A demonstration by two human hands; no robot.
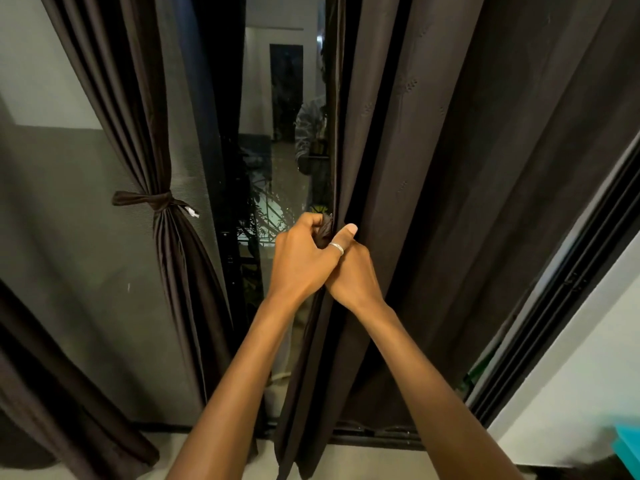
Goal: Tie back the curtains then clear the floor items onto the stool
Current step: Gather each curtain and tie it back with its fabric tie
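The left dark brown curtain [138,109] is gathered and bound at mid-height by a knotted tieback [156,199]. The right dark brown curtain [415,168] hangs loose to the floor. My left hand [301,261] is closed on a small bunch of dark fabric at this curtain's inner edge [325,228]. My right hand [353,275], with a ring on its thumb, presses against the left hand and grips the same edge, thumb up. I cannot tell whether the bunched fabric is a tie strip or the curtain's own edge. No floor items or stool can be made out.
Between the curtains is a dark glass door [273,133] that shows reflections. A black sliding frame [568,306] and a white wall [581,393] stand at the right. A teal object [628,445] pokes in at the bottom right corner. Another dark drape [52,375] hangs at lower left.
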